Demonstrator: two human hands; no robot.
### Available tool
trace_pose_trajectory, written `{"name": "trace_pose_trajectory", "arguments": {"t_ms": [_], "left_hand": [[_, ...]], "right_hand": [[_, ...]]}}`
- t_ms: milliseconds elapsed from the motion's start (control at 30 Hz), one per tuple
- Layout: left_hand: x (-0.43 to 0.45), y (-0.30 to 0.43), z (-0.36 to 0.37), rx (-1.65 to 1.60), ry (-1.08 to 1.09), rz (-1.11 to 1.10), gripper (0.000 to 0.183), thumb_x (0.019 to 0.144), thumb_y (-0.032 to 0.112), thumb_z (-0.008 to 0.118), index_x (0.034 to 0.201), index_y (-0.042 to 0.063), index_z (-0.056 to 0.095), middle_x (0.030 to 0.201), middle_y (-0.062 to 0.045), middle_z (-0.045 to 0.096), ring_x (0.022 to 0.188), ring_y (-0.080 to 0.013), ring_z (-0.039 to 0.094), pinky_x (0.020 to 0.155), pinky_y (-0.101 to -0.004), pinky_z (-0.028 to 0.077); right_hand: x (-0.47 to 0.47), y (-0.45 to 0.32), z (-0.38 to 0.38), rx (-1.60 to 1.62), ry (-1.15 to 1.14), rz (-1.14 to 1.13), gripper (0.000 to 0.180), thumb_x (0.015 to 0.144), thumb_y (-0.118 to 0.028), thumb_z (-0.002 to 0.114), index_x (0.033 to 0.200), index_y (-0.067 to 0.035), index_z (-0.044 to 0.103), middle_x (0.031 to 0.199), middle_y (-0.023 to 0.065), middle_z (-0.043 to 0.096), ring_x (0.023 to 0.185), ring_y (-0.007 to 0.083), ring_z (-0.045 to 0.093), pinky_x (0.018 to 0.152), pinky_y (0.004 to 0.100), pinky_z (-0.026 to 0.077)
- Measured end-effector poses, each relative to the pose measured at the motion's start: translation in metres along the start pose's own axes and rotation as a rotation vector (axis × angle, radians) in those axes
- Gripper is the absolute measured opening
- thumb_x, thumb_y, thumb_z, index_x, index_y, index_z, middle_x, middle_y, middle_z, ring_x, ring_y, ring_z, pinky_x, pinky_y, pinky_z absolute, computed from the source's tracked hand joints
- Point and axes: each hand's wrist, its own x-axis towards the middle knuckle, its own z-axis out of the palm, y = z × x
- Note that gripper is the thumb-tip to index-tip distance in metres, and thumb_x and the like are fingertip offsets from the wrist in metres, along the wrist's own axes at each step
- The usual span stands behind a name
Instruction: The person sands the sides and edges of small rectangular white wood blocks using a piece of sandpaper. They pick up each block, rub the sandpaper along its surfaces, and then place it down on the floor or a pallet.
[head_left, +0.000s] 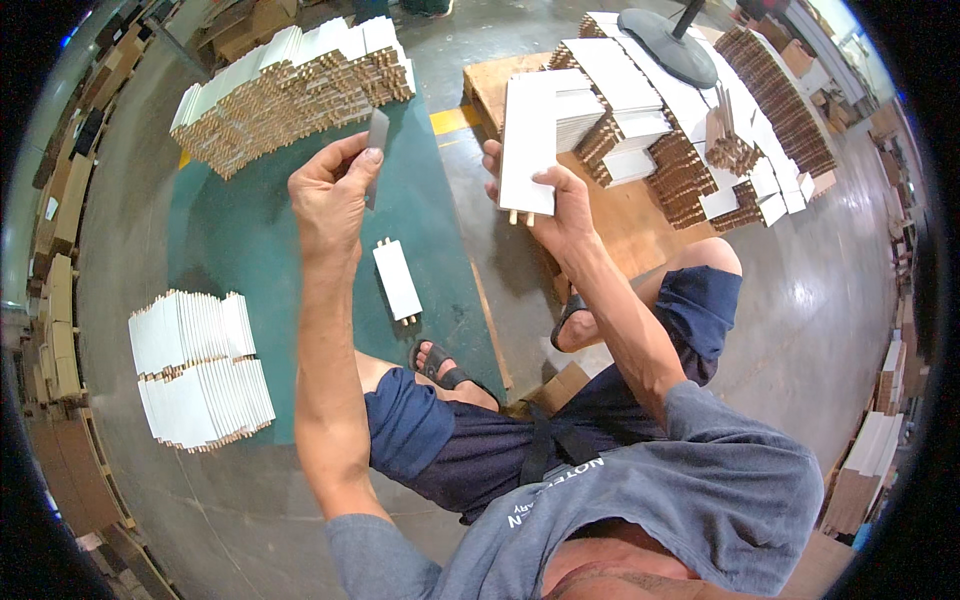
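Between the thumb and fingers of my left hand (330, 184) is a thin, flat grey metal blade or scraper (379, 129), held upright. My right hand (564, 206) grips a white rectangular panel (528, 135) with two wooden dowels sticking out of its near end. The thumb lies on the panel's face and the fingers wrap behind it. The blade and the panel are apart. Below, between the hands, a single white panel (397, 281) with dowels at both ends lies on the green board (427, 195).
White doweled panels form a long stack (292, 82) at the far left and a smaller stack (199, 367) near left. More panel stacks (622, 82) fill a wooden platform (637, 236) at right, under a round black stand base (671, 49). My sandalled foot (454, 371) rests by the board's near edge.
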Motion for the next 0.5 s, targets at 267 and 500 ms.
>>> {"name": "trace_pose_trajectory", "arguments": {"t_ms": [267, 500], "left_hand": [[-0.007, -0.008, 0.024, 0.263, -0.048, 0.271, 0.017, 0.085, 0.0, 0.069, 0.101, -0.002, 0.074, 0.081, -0.004, 0.069, 0.066, -0.0091, 0.059, 0.06, -0.0247, 0.048], [-0.012, -0.01, 0.032, 0.522, -0.049, 0.418, 0.015, 0.086, 0.0, 0.069, 0.1, 0.0, 0.074, 0.083, -0.004, 0.067, 0.068, -0.0093, 0.058, 0.061, -0.024, 0.046]], "right_hand": [[-0.043, 0.016, 0.023, -0.043, -0.019, 0.226, 0.058, 0.108, -0.041, 0.021, 0.149, -0.004, 0.038, 0.14, 0.0207, 0.054, 0.113, 0.0274, 0.062, 0.087, 0.0409, 0.057], [-0.05, 0.038, 0.034, -0.015, -0.035, 0.322, 0.057, 0.107, -0.037, 0.024, 0.147, -0.001, 0.04, 0.137, 0.0199, 0.056, 0.116, 0.0272, 0.063, 0.094, 0.0415, 0.055]]}}
